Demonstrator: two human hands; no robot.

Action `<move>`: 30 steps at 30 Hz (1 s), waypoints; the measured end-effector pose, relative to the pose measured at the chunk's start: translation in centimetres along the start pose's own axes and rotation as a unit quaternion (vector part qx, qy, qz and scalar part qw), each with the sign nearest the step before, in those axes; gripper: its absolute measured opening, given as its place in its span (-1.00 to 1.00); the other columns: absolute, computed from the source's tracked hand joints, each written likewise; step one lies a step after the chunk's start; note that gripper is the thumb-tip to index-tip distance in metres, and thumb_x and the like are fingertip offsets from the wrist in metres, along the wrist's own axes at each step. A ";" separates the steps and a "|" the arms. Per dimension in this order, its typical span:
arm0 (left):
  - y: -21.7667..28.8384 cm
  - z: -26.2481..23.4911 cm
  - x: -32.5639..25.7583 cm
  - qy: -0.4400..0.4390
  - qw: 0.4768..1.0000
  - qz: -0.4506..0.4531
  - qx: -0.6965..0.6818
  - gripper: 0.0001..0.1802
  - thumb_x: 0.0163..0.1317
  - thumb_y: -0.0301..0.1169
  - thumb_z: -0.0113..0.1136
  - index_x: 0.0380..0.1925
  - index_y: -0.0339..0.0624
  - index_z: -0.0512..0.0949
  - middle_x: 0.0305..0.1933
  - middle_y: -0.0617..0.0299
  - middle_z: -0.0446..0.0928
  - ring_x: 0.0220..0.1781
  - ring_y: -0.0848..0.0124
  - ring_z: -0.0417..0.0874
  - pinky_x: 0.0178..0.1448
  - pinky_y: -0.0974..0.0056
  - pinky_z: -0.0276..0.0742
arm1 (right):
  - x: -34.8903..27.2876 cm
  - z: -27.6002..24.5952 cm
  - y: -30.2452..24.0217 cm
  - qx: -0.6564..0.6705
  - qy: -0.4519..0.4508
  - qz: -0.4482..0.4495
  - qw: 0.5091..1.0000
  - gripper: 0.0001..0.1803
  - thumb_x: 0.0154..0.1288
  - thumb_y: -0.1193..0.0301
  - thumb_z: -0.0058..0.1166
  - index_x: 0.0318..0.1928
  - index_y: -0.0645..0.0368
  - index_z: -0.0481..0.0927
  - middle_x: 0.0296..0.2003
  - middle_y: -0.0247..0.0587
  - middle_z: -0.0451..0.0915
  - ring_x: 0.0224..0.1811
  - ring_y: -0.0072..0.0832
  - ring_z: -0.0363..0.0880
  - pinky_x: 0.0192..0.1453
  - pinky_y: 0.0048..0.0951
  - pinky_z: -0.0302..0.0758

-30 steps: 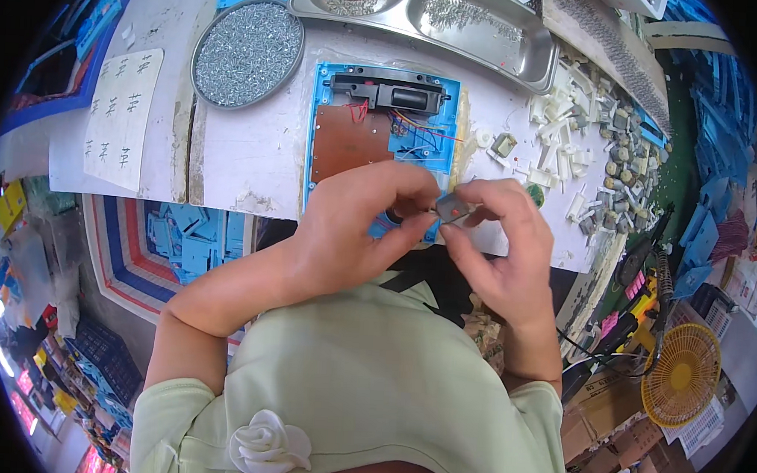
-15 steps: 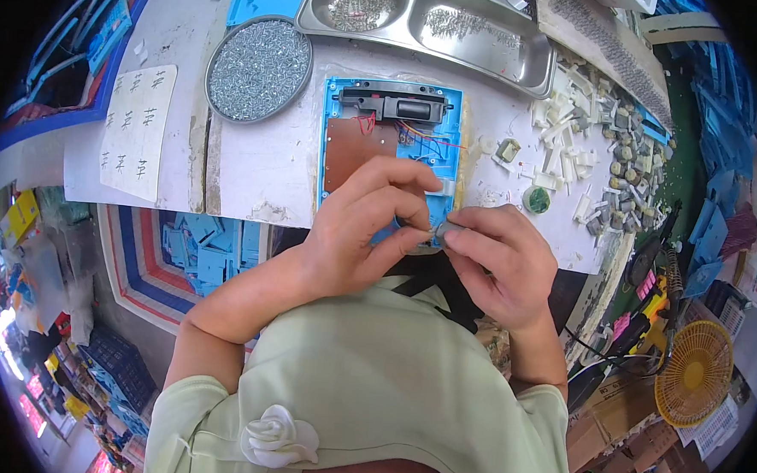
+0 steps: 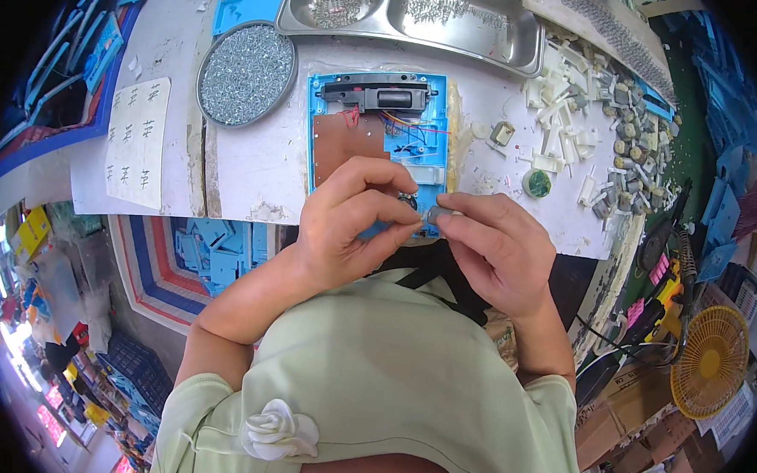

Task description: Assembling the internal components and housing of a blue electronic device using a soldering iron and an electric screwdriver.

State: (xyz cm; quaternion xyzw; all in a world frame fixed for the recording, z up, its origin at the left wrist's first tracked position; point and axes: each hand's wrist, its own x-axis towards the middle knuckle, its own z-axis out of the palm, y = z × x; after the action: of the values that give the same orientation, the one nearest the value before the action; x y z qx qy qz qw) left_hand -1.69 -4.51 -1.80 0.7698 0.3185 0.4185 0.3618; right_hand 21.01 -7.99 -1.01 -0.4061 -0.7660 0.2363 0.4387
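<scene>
A blue plastic housing (image 3: pixel 440 111) lies in front of me, with a brown board (image 3: pixel 347 139), a black module (image 3: pixel 377 98) and thin red, yellow and dark wires inside. Over its near edge, my right hand (image 3: pixel 506 250) pinches a small grey part (image 3: pixel 434 214) between thumb and fingers. My left hand (image 3: pixel 343 213) is beside it, thumb and index finger pressed together close to the grey part. What those left fingertips hold, if anything, is too small to make out. A pale rectangular piece (image 3: pixel 426 175) sits in the housing's right side.
A round dish of small screws (image 3: pixel 247 74) stands at far left, near a metal compartment tray (image 3: pixel 529 56) with small metal pieces. White plastic parts (image 3: pixel 559 135), grey parts (image 3: pixel 631 155) and a round green item (image 3: pixel 536 183) lie right. A yellow fan (image 3: pixel 708 361) is lower right.
The view has shifted slightly, so the bench items sit a little further left. Both hands stay close together, the grey part showing more plainly in my right fingertips.
</scene>
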 end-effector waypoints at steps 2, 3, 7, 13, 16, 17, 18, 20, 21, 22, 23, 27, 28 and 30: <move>0.4 -0.6 0.9 -0.005 1.000 0.005 -0.004 -0.64 -0.02 -0.65 0.54 -0.18 -0.27 0.66 0.02 0.00 0.56 -0.17 0.26 0.67 -0.15 0.27 0.69 | -0.1 -0.4 0.1 -0.005 0.014 0.028 1.000 -0.55 0.00 0.68 0.41 -0.02 0.18 0.72 -0.08 0.02 0.76 -0.25 -0.18 0.75 -0.22 -0.33 0.67; 0.3 -0.9 1.0 0.013 0.999 -0.030 0.005 -0.64 0.00 -0.64 0.54 -0.17 -0.25 0.66 0.03 0.02 0.54 -0.14 0.25 0.65 -0.13 0.27 0.66 | -0.1 -0.8 0.1 -0.013 0.030 0.043 0.999 -0.57 0.02 0.69 0.40 -0.03 0.19 0.72 -0.08 0.05 0.76 -0.22 -0.17 0.76 -0.19 -0.32 0.68; -1.6 -1.9 3.8 0.001 0.989 -0.026 0.148 -0.62 0.03 -0.57 0.52 -0.10 -0.20 0.68 0.02 0.06 0.49 -0.06 0.19 0.59 -0.03 0.16 0.57 | -0.9 -1.4 2.0 0.029 0.143 0.151 0.978 -0.67 0.20 0.70 0.32 0.00 0.26 0.69 -0.02 0.02 0.78 -0.05 -0.27 0.80 0.05 -0.34 0.68; -3.1 -2.2 6.0 -0.079 0.957 0.089 0.266 -0.62 -0.08 -0.50 0.52 -0.17 -0.07 0.72 -0.03 0.20 0.51 -0.07 0.19 0.53 -0.01 0.12 0.41 | 0.5 -2.0 4.3 -0.011 0.121 0.202 0.972 -0.67 0.31 0.64 0.26 0.09 0.29 0.67 0.07 -0.02 0.75 0.03 -0.33 0.77 0.15 -0.36 0.64; -3.2 -2.7 5.3 -0.091 0.961 0.086 0.245 -0.63 -0.10 -0.50 0.53 -0.20 -0.04 0.73 -0.08 0.25 0.54 -0.12 0.21 0.54 -0.04 0.14 0.39 | 1.7 -0.8 4.2 -0.019 0.069 0.186 0.980 -0.64 0.24 0.60 0.31 0.07 0.24 0.69 0.13 0.00 0.71 0.13 -0.19 0.70 0.24 -0.25 0.59; -3.2 -3.2 4.7 -0.092 0.963 0.084 0.239 -0.64 -0.10 -0.50 0.52 -0.20 -0.04 0.74 -0.11 0.26 0.55 -0.13 0.22 0.55 -0.04 0.14 0.40 | 2.3 -0.4 4.1 -0.030 0.045 0.177 0.983 -0.63 0.21 0.58 0.33 0.06 0.22 0.69 0.15 0.00 0.69 0.18 -0.14 0.66 0.27 -0.21 0.56; -3.1 -3.6 4.2 -0.091 0.965 0.080 0.234 -0.64 -0.10 -0.51 0.52 -0.20 -0.04 0.74 -0.13 0.27 0.57 -0.15 0.22 0.56 -0.04 0.14 0.40 | 3.0 -0.1 4.1 -0.062 0.024 0.141 0.988 -0.63 0.18 0.56 0.35 0.04 0.20 0.70 0.16 -0.01 0.68 0.23 -0.09 0.60 0.31 -0.16 0.51; -3.5 -4.1 3.0 -0.069 0.969 0.082 0.221 -0.65 -0.09 -0.53 0.51 -0.21 -0.05 0.75 -0.17 0.27 0.60 -0.17 0.24 0.60 -0.05 0.15 0.41 | 4.1 0.5 4.1 -0.126 -0.019 0.067 0.990 -0.62 0.13 0.51 0.39 0.01 0.16 0.71 0.19 -0.04 0.66 0.33 0.01 0.48 0.40 -0.07 0.41; -3.6 -4.3 2.4 -0.057 0.971 0.083 0.215 -0.65 -0.09 -0.53 0.51 -0.21 -0.06 0.75 -0.19 0.27 0.62 -0.18 0.24 0.61 -0.05 0.16 0.42 | 4.2 0.9 4.2 -0.120 -0.025 0.080 0.989 -0.65 0.11 0.47 0.42 -0.05 0.12 0.71 0.26 -0.10 0.61 0.43 0.07 0.31 0.47 -0.02 0.27; -3.7 -4.3 2.1 -0.049 0.973 0.081 0.211 -0.65 -0.09 -0.54 0.51 -0.21 -0.06 0.76 -0.19 0.26 0.63 -0.17 0.25 0.63 -0.05 0.16 0.42 | 4.4 1.1 4.2 -0.124 -0.029 0.081 0.989 -0.66 0.11 0.46 0.42 -0.06 0.11 0.72 0.28 -0.10 0.59 0.43 0.08 0.29 0.47 -0.01 0.26; -3.8 -4.4 1.9 -0.040 0.974 0.079 0.207 -0.65 -0.08 -0.54 0.50 -0.21 -0.06 0.76 -0.18 0.26 0.64 -0.16 0.26 0.64 -0.05 0.17 0.43 | 4.6 1.2 4.2 -0.128 -0.033 0.082 0.988 -0.67 0.10 0.45 0.43 -0.07 0.09 0.72 0.30 -0.10 0.57 0.44 0.08 0.28 0.48 0.00 0.25; -3.9 -4.3 1.4 -0.014 0.977 0.077 0.198 -0.66 -0.07 -0.55 0.51 -0.21 -0.07 0.77 -0.18 0.26 0.64 -0.15 0.27 0.66 -0.06 0.17 0.43 | 5.1 1.8 4.3 -0.146 -0.056 0.091 0.984 -0.69 0.08 0.44 0.44 -0.11 0.05 0.75 0.37 -0.09 0.50 0.46 0.12 0.22 0.50 0.03 0.22; -4.0 -4.3 1.3 -0.009 0.978 0.079 0.194 -0.66 -0.07 -0.55 0.52 -0.20 -0.07 0.77 -0.18 0.26 0.64 -0.15 0.27 0.66 -0.06 0.17 0.43 | 5.2 1.7 4.3 -0.150 -0.059 0.092 0.983 -0.70 0.08 0.44 0.44 -0.12 0.06 0.75 0.37 -0.09 0.49 0.46 0.12 0.22 0.49 0.03 0.22; -4.3 -4.3 1.2 -0.002 0.979 0.080 0.188 -0.66 -0.06 -0.54 0.53 -0.20 -0.07 0.77 -0.18 0.27 0.64 -0.15 0.27 0.66 -0.06 0.17 0.43 | 5.5 1.5 4.0 -0.158 -0.066 0.095 0.981 -0.71 0.07 0.43 0.44 -0.13 0.06 0.75 0.37 -0.09 0.49 0.46 0.12 0.22 0.49 0.03 0.22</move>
State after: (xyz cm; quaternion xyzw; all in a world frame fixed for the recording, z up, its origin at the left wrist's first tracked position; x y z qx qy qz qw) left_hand -5.69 -0.06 -3.21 0.8479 0.3280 0.3774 0.1762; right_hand 19.83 -1.20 -2.04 -0.5248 -0.7790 0.1789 0.2929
